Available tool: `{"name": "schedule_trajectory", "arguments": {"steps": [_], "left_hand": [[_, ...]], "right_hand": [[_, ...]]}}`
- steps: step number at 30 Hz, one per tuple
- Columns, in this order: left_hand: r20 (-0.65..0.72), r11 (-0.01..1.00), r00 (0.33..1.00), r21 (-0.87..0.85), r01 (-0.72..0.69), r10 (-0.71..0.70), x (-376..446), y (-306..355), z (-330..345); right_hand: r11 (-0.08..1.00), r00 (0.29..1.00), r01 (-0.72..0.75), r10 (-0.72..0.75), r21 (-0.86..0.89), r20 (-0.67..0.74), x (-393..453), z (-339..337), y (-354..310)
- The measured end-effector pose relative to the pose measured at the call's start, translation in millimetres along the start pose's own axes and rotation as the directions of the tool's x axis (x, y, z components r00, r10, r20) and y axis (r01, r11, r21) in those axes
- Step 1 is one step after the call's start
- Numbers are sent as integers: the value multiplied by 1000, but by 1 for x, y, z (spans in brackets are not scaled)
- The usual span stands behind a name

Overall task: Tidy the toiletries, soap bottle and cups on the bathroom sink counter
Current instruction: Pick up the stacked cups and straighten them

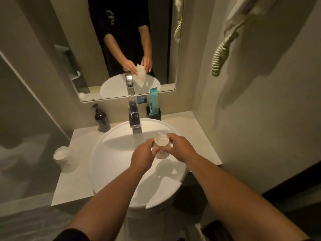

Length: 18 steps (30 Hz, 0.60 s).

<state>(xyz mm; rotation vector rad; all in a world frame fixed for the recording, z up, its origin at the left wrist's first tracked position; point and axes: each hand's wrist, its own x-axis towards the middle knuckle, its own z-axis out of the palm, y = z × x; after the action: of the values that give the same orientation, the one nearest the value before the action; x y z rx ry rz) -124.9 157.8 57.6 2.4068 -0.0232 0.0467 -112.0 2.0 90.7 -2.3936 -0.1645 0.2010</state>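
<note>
You had the clear plastic-wrapped drinking cup (160, 142) up over the round white sink basin (111, 164), just in front of the chrome faucet (134, 117), with your left hand (143, 157) and right hand (180, 146) both pinching its sides. Its long axis ran roughly toward the camera, flat round end facing up at you. A second wrapped cup (64, 159) stood on the pale counter (78, 181) at left, and the dark pump soap bottle (102, 119) stood back by the mirror (121, 49).
</note>
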Motion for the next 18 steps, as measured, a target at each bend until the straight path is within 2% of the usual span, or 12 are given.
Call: {"name": "schedule_trajectory", "arguments": {"steps": [5, 10, 18], "left_hand": [[77, 997, 994, -23, -74, 76, 64, 43, 47], [56, 996, 995, -27, -87, 88, 128, 68, 71], [23, 1000, 1000, -9, -16, 17, 209, 54, 82]], "right_hand": [[996, 995, -74, 77, 50, -60, 38, -49, 54], [994, 993, -90, 94, 62, -69, 98, -87, 85], [997, 997, -70, 71, 38, -16, 200, -83, 102]]}}
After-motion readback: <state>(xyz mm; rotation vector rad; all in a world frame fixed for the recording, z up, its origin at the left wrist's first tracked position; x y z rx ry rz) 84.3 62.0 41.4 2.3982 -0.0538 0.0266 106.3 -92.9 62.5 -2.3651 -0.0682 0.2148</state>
